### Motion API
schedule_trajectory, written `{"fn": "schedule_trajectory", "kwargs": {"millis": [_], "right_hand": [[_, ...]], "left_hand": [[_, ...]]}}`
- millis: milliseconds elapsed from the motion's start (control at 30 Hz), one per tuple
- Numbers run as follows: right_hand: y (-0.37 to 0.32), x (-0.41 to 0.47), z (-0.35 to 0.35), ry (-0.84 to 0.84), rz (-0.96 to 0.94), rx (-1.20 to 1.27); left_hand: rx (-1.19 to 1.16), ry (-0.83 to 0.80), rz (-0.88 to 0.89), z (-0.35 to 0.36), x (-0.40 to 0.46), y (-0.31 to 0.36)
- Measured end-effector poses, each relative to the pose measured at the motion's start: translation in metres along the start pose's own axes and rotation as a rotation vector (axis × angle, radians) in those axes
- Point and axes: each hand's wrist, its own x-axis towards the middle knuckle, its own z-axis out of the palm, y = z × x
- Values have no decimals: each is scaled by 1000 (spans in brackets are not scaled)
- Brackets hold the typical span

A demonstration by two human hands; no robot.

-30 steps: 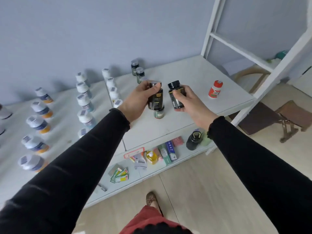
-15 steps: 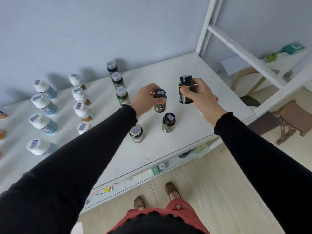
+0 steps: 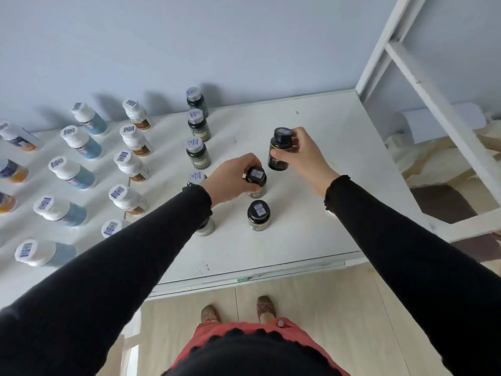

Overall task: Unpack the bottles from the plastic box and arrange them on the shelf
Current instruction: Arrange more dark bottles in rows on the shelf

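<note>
My left hand (image 3: 233,177) grips a dark bottle with a black cap (image 3: 256,180), which stands on the white shelf top (image 3: 339,169) or just above it. Just to its right, my right hand (image 3: 303,153) holds a second dark black-capped bottle (image 3: 279,150) upright, slightly above the shelf. Another black-capped bottle (image 3: 258,215) stands free in front of the left-hand one. A row of dark bottles with grey caps (image 3: 198,153) runs back toward the wall. The plastic box is not in view.
Rows of white-capped bottles with blue labels (image 3: 71,172) and brown labels (image 3: 134,143) fill the shelf's left part. A white frame post and slanted bar (image 3: 433,104) rise at the right. The shelf's front edge (image 3: 244,275) lies above a wooden floor and my feet.
Both hands have come down toward the shelf with their bottles. The camera has tilted further down over the shelf top, so the lower shelf has dropped from view.
</note>
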Motion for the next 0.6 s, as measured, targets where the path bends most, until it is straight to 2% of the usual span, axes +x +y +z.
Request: {"fn": "schedule_trajectory", "kwargs": {"millis": [133, 333, 600], "right_hand": [[-2, 26, 5, -78, -35, -117], [3, 44, 29, -237, -86, -252], [10, 50, 41, -309, -111, -316]], "left_hand": [[47, -32, -46, -12, -8, 1], [426, 108, -10, -49, -21, 3], [412, 201, -50, -50, -39, -1]]}}
